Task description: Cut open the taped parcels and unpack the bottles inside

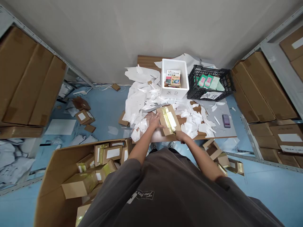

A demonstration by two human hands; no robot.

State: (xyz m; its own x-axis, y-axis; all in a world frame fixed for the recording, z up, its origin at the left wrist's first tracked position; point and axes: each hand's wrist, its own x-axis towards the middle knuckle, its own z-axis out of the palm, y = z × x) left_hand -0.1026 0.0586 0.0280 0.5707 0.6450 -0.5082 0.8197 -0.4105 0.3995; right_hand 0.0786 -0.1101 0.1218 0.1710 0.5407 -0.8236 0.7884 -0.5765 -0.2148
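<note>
A taped cardboard box [168, 119] lies slightly turned at the front of the table, with a white label and shiny yellowish tape on its top. My left hand [155, 121] holds it along its left side, fingers spread and thumb over the top edge. At the near right corner of the box, my right hand [181, 136] is closed, its fingers curled out of sight. What it grips, if anything, is hidden. Torn white paper [137, 104] is heaped to the left of the box, and more scraps [190, 121] lie to its right.
Behind the box stand a white bin [175, 93] of books and a black crate [197, 90] with green-edged booklets. A purple item [226, 121] lies at the table's right. One large carton [50, 189] at lower left holds several taped boxes. Shelves with cartons [265, 88] flank both sides.
</note>
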